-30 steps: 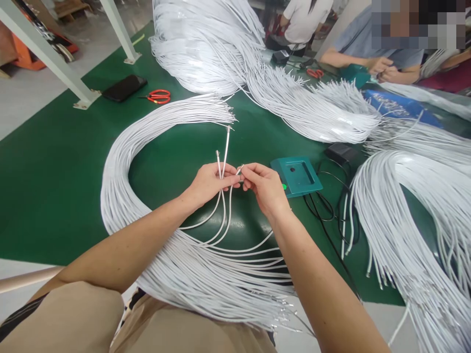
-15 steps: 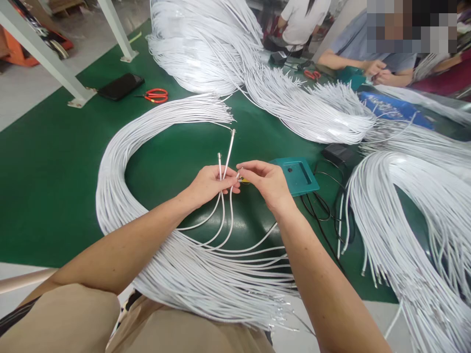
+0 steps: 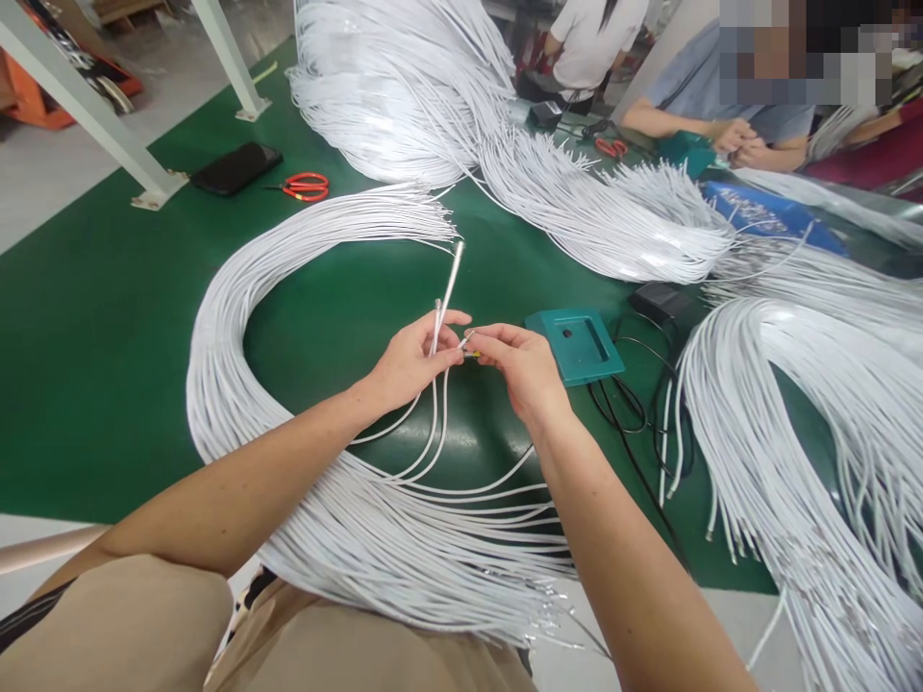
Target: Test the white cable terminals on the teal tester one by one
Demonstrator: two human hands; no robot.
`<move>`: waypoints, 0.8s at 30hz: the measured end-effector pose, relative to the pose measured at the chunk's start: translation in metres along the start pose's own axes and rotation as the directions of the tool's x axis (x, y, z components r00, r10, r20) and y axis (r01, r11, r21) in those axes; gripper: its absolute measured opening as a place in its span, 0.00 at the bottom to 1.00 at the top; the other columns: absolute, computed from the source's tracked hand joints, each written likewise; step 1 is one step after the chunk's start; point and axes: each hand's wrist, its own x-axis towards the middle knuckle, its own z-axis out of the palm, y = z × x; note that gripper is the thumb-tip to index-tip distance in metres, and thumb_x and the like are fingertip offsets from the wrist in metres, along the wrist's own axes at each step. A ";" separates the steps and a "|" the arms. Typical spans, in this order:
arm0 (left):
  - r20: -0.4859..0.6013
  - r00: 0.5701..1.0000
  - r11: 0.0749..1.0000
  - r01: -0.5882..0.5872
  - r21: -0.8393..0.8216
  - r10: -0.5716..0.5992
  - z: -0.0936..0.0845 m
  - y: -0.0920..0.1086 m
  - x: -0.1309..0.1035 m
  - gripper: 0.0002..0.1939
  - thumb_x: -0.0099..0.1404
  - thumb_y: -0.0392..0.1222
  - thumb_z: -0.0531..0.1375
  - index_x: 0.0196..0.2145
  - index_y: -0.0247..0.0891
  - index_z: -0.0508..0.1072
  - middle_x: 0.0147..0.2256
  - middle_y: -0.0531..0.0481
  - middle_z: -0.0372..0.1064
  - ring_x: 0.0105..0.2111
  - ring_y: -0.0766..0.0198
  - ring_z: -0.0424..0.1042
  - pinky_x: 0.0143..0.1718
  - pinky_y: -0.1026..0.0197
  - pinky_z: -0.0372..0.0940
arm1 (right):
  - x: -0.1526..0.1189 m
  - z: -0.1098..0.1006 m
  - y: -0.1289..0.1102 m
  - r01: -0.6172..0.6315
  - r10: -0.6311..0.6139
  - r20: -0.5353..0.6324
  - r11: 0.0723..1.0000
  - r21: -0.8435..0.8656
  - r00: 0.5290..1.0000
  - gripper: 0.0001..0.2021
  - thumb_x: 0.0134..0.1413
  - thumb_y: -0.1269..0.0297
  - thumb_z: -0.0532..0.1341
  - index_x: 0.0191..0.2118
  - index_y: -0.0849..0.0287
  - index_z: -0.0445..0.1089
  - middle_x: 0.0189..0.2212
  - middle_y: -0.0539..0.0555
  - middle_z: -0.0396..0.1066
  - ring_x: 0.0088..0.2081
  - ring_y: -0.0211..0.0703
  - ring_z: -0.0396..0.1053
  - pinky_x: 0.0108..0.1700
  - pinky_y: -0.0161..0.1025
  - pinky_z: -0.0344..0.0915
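Observation:
My left hand [image 3: 422,356] is closed around several white cables [image 3: 435,408], two of whose ends stick up past my fingers. Another cable end lies between my two hands, where the fingertips nearly meet. My right hand [image 3: 515,360] pinches at that end, and a small yellow and metal piece [image 3: 471,354] shows at its fingertips; its kind is too small to make out. Below my hands the cables run down into a large curved bundle of white cables [image 3: 237,317] on the green table mat [image 3: 346,308].
A teal device with a recessed top [image 3: 581,346] sits right of my hands, with black cords [image 3: 627,408] beside it. Red-handled scissors [image 3: 307,186] and a black phone-like slab [image 3: 236,170] lie at back left. More cable bundles [image 3: 606,207] fill the back and right. A co-worker's hands [image 3: 742,142] are across the table.
The raised cable ends have shifted slightly within my left hand, and its forefinger has lifted and stretched out. My right hand has moved a little, its fingertips still at the small piece.

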 end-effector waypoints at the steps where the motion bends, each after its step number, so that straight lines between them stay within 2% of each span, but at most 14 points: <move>1: 0.019 1.000 0.999 -0.025 0.041 0.025 0.000 0.000 0.000 0.20 0.56 0.35 0.61 0.48 0.40 0.70 0.29 0.55 0.66 0.30 0.69 0.68 0.36 0.63 0.63 | 0.001 0.000 0.001 -0.043 0.042 0.016 0.998 0.042 0.999 0.06 0.36 0.66 0.68 0.25 0.62 0.75 0.23 0.49 0.72 0.25 0.32 0.64 0.32 0.35 0.62; 4: 0.060 0.997 0.989 -0.055 0.137 0.047 -0.001 0.002 -0.001 0.18 0.58 0.35 0.59 0.48 0.41 0.73 0.29 0.55 0.65 0.30 0.69 0.65 0.36 0.63 0.62 | 0.001 -0.001 0.004 -0.163 0.153 0.074 0.975 0.151 0.985 0.06 0.34 0.67 0.68 0.23 0.62 0.74 0.21 0.48 0.69 0.23 0.30 0.60 0.31 0.34 0.62; 8: 0.058 0.998 0.995 -0.011 0.104 0.005 -0.003 0.004 -0.001 0.18 0.58 0.37 0.60 0.48 0.41 0.72 0.28 0.55 0.64 0.27 0.70 0.65 0.34 0.64 0.62 | -0.001 -0.004 0.006 -0.241 0.225 0.117 0.958 0.154 0.967 0.08 0.35 0.65 0.68 0.23 0.63 0.72 0.22 0.48 0.67 0.23 0.30 0.59 0.30 0.34 0.63; 10: 0.061 0.998 0.998 0.006 0.066 -0.010 -0.003 0.004 -0.001 0.19 0.58 0.37 0.61 0.48 0.41 0.72 0.28 0.55 0.64 0.28 0.69 0.67 0.33 0.64 0.62 | -0.002 -0.005 0.005 -0.168 0.161 0.073 0.980 0.106 0.984 0.08 0.39 0.62 0.67 0.26 0.62 0.72 0.24 0.48 0.68 0.23 0.31 0.60 0.32 0.35 0.63; 12: 0.064 0.998 0.999 0.014 0.047 -0.017 -0.003 0.005 -0.001 0.19 0.58 0.36 0.61 0.49 0.42 0.72 0.29 0.55 0.65 0.30 0.68 0.69 0.34 0.64 0.63 | -0.003 -0.005 0.004 -0.043 0.042 0.038 0.999 0.029 0.998 0.11 0.44 0.58 0.65 0.32 0.60 0.73 0.28 0.48 0.70 0.26 0.32 0.63 0.35 0.36 0.63; 14: 0.069 0.997 0.999 0.029 0.032 -0.031 -0.002 0.006 -0.002 0.19 0.59 0.35 0.61 0.49 0.42 0.72 0.29 0.55 0.66 0.31 0.68 0.70 0.35 0.64 0.63 | -0.003 -0.004 0.004 0.068 -0.062 0.063 0.993 -0.094 0.996 0.12 0.48 0.56 0.63 0.36 0.59 0.73 0.29 0.49 0.71 0.29 0.34 0.65 0.38 0.37 0.63; 16: 0.075 0.994 0.996 0.079 -0.041 -0.076 -0.002 0.007 -0.002 0.19 0.58 0.34 0.62 0.48 0.40 0.72 0.29 0.55 0.67 0.31 0.68 0.71 0.35 0.64 0.64 | -0.002 -0.003 0.007 0.168 -0.143 0.112 0.950 -0.265 0.983 0.10 0.51 0.57 0.61 0.32 0.59 0.71 0.27 0.49 0.70 0.30 0.36 0.65 0.37 0.37 0.62; 18: 0.095 0.980 0.963 0.190 -0.192 -0.174 -0.003 0.008 -0.001 0.20 0.57 0.33 0.63 0.48 0.39 0.72 0.28 0.54 0.67 0.30 0.69 0.72 0.33 0.66 0.64 | -0.002 -0.002 0.013 0.295 -0.260 0.139 0.835 -0.465 0.956 0.10 0.55 0.60 0.57 0.27 0.59 0.67 0.25 0.49 0.68 0.28 0.37 0.63 0.35 0.37 0.60; 19: 0.118 0.965 0.925 0.259 -0.277 -0.235 -0.003 0.008 0.000 0.20 0.56 0.33 0.64 0.48 0.38 0.71 0.28 0.54 0.68 0.30 0.69 0.72 0.31 0.66 0.64 | -0.002 -0.002 0.015 0.367 -0.342 0.156 0.734 -0.572 0.927 0.11 0.58 0.61 0.55 0.26 0.58 0.66 0.25 0.50 0.67 0.29 0.38 0.62 0.35 0.37 0.59; 21: 0.173 0.922 0.828 0.386 -0.406 -0.345 -0.004 0.007 0.002 0.19 0.56 0.31 0.64 0.47 0.35 0.71 0.28 0.52 0.69 0.29 0.70 0.71 0.29 0.68 0.63 | -0.001 -0.003 0.020 0.479 -0.487 0.247 0.438 -0.761 0.838 0.14 0.62 0.64 0.50 0.27 0.58 0.65 0.27 0.53 0.68 0.31 0.41 0.62 0.37 0.39 0.57; 23: 0.184 0.894 0.772 0.446 -0.452 -0.409 -0.004 0.007 0.003 0.18 0.56 0.29 0.63 0.46 0.33 0.71 0.28 0.51 0.70 0.27 0.71 0.71 0.27 0.69 0.63 | 0.000 -0.007 0.021 0.529 -0.524 0.395 0.129 -0.839 0.755 0.16 0.64 0.66 0.46 0.29 0.59 0.66 0.29 0.55 0.68 0.34 0.44 0.62 0.40 0.41 0.56; 24: 0.160 0.891 0.775 0.449 -0.444 -0.424 -0.003 0.006 0.003 0.18 0.56 0.29 0.63 0.46 0.32 0.72 0.28 0.51 0.69 0.27 0.71 0.71 0.27 0.69 0.63 | 0.001 -0.011 0.021 0.537 -0.514 0.451 0.022 -0.843 0.729 0.16 0.65 0.66 0.46 0.32 0.59 0.68 0.31 0.56 0.69 0.35 0.45 0.62 0.41 0.42 0.55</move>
